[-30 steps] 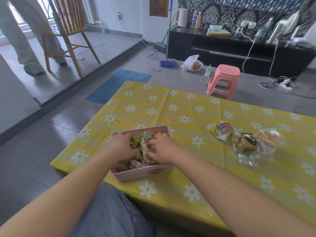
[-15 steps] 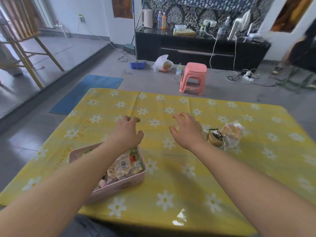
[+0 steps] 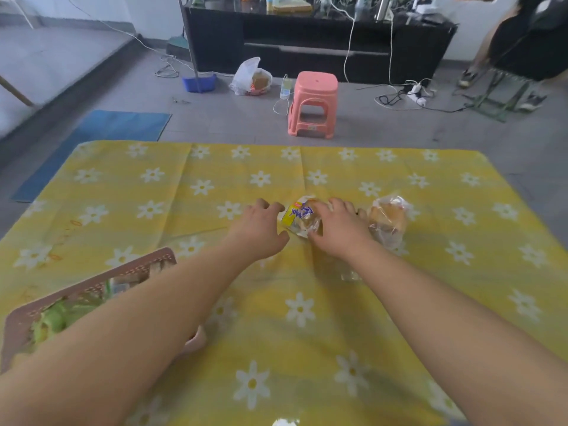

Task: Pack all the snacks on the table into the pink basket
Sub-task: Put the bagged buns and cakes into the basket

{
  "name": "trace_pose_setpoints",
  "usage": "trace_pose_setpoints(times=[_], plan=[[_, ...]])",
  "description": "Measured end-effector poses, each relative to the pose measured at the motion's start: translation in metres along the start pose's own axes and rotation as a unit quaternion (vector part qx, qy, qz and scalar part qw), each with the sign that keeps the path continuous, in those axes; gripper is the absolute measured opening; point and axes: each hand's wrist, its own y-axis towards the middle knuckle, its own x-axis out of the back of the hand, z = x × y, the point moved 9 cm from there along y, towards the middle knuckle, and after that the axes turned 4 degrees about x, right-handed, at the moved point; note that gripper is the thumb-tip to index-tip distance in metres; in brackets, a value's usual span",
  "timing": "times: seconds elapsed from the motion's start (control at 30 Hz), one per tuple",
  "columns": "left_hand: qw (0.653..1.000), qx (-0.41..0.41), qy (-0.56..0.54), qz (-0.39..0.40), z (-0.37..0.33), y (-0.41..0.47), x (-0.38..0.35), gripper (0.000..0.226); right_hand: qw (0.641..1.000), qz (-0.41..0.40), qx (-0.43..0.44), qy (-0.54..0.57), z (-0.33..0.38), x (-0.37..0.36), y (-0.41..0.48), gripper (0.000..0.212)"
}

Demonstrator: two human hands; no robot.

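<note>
the snack packet with the yellow label (image 3: 298, 217) lies on the table (image 3: 307, 339), out past the middle, between the two hands. the left hand (image 3: 259, 230) is just beside it on the left. its fingers are spread wide and a little bent, and it holds nothing. i cannot tell if a fingertip touches the wrapper. the right hand (image 3: 339, 230) lies over the right side of the packet, with its fingers bent down on it and its thumb by the near edge. i cannot tell if it grips the packet or only rests on it. this hand hides whatever is under it. just to the right of it, a bun in a clear bag (image 3: 388, 218) lies on the table.

the pink basket (image 3: 92, 282) sits at the near left corner of the table, well apart from the packet. green wrappers (image 3: 52, 321) show inside it. the left arm goes across the basket and hides much of it.

the table is yellow with white flowers. behind it on the grey floor are a pink stool (image 3: 313, 107), a blue mat (image 3: 101, 142), a white plastic bag (image 3: 252, 76) and a long black cabinet (image 3: 307, 35). part of a person in dark clothes (image 3: 522, 41) shows in the far right corner.
</note>
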Motion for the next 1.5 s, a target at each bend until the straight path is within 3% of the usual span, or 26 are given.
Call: trace_pose_setpoints(times=[0.13, 0.23, 0.33, 0.57, 0.73, 0.87, 1.17, 1.3, 1.5], plan=[[1.000, -0.024, -0.011, 0.017, -0.025, 0.029, -0.034, 0.076, 0.999, 0.033, -0.039, -0.017, -0.019, -0.016, 0.008, 0.075], [0.998, -0.060, 0.029, 0.014, -0.047, 0.050, -0.053, 0.083, 0.999, 0.017, -0.019, -0.030, -0.025, -0.023, 0.004, 0.074], [0.994, -0.082, 0.070, 0.031, -0.061, 0.065, -0.067, 0.071, 1.000, -0.008, 0.009, 0.005, -0.028, -0.023, 0.001, 0.070], [0.998, -0.016, -0.053, -0.013, -0.045, 0.040, -0.055, 0.044, 0.999, 0.043, 0.020, -0.017, -0.022, -0.031, -0.016, 0.081], [0.994, -0.014, -0.098, -0.056, -0.022, 0.001, -0.019, 0.036, 0.998, 0.051, 0.019, 0.034, -0.003, -0.016, -0.031, 0.085], [0.987, -0.012, -0.114, -0.116, 0.006, -0.037, 0.028, 0.037, 0.996, 0.005, 0.046, 0.074, 0.044, 0.018, -0.036, 0.078], [0.967, 0.102, -0.137, -0.191, 0.122, -0.143, 0.116, 0.048, 0.971, -0.053, 0.147, 0.182, 0.175, 0.081, -0.056, 0.070], [0.966, 0.153, -0.084, -0.189, 0.174, -0.199, 0.141, 0.059, 0.957, -0.052, 0.198, 0.203, 0.236, 0.089, -0.072, 0.069], [0.952, 0.215, -0.009, -0.218, 0.225, -0.254, 0.146, 0.057, 0.929, -0.021, 0.287, 0.233, 0.322, 0.086, -0.090, 0.069]])
